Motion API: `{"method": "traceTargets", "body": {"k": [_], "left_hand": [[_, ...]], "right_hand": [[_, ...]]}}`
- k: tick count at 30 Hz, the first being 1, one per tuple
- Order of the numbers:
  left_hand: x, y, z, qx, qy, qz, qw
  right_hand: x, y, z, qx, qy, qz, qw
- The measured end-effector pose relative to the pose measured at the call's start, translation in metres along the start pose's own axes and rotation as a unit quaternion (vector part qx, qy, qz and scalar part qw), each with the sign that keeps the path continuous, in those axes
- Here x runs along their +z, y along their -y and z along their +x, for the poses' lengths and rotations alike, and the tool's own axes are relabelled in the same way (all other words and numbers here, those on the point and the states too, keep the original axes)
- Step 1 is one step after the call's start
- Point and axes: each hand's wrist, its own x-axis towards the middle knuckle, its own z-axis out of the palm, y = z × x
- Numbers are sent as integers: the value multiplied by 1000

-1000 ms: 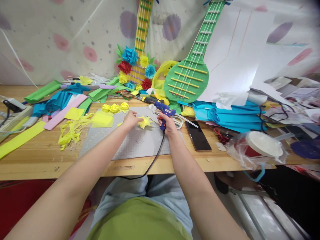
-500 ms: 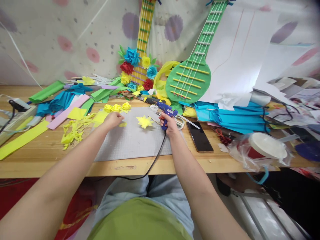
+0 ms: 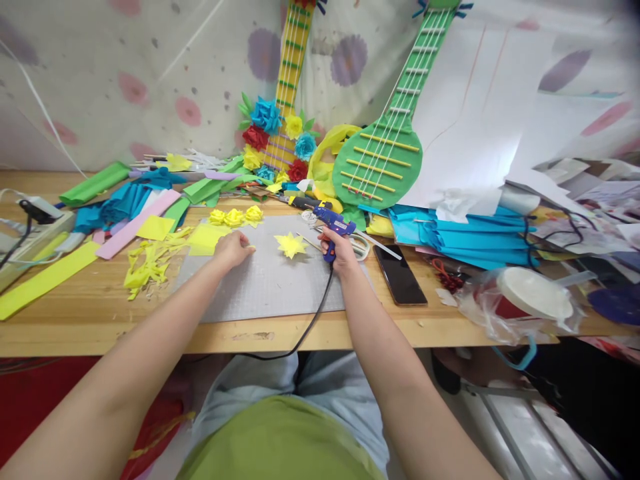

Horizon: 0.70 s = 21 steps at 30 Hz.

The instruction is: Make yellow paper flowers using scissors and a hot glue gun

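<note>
My right hand (image 3: 341, 253) grips the handle of a blue glue gun (image 3: 332, 224) whose black cord (image 3: 310, 323) trails off the table's front edge. Its nozzle points left toward a yellow star-shaped paper flower (image 3: 291, 245) lying on the grey cutting mat (image 3: 270, 287). My left hand (image 3: 233, 248) rests on the mat to the left of the flower, fingers curled and pinched on a small yellow paper piece (image 3: 250, 248). Three yellow paper roses (image 3: 235, 216) sit in a row just behind my left hand.
Yellow paper scraps (image 3: 147, 261) and coloured paper strips (image 3: 120, 203) cover the left of the wooden table (image 3: 75, 320). Two paper guitars (image 3: 383, 157) lean on the wall. A black phone (image 3: 400, 273), scissors (image 3: 357, 243), blue folded paper (image 3: 460, 233) and a bagged container (image 3: 520, 297) lie right.
My left hand left the yellow star flower, swung left to the mat's edge, and now holds a small yellow piece nearer the flower. My right hand stayed on the glue gun.
</note>
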Motion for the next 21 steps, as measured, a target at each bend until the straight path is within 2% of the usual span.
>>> {"method": "traceTargets", "body": {"k": [5,9,12,17,19,21], "left_hand": [[-7,-2,-3,-60,51,-12,997],[-9,0,-1,-51,80,-17,995],[-9,-2,-3,-31,60,-50,996],[-11,-7,-7,-5,-23,-119,993],[-11,-9,-7,-22,-33,-192,981],[-11,-12,-8,-46,-17,-291,955]], "right_hand": [[0,1,-1,10,-5,2,1000],[0,1,-1,10,-5,-9,1000],[0,0,0,9,-4,-13,1000],[-1,-1,1,9,-1,-16,1000],[-2,-2,1,7,2,-16,1000],[-2,-2,0,1,6,-17,1000]]}}
